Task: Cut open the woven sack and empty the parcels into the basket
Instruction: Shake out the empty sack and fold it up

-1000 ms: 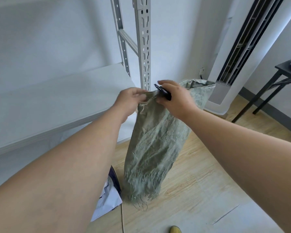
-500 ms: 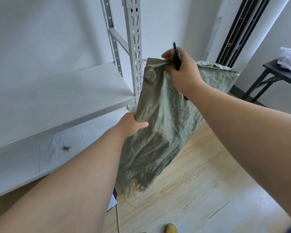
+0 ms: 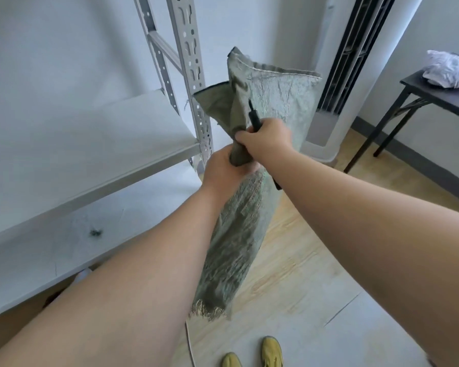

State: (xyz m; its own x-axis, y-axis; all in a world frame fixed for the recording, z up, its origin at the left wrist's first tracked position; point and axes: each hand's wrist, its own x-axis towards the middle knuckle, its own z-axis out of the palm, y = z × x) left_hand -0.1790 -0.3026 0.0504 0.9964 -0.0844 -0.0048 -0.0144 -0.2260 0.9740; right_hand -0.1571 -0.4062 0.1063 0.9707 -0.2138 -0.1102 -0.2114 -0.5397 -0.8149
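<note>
Both hands bunch the limp woven sack: left hand fisted round it, right hand also clutching a black cutter. Emptying looks finished; next, discard it

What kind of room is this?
Probably a storeroom or parcel-sorting room: a bare metal shelving rack stands by the wall, a person holds a green woven sack, and a small black folding table stands nearby.

Grey metal shelving unit on the left; slotted upright post at its right corner. Dark speck of debris on the lower shelf. Tall white floor-standing air conditioner far right of centre, dark vent slats. Black folding table at far right, crumpled white bag on top. Light wood-pattern floor. Yellow shoes at near edge.
</note>
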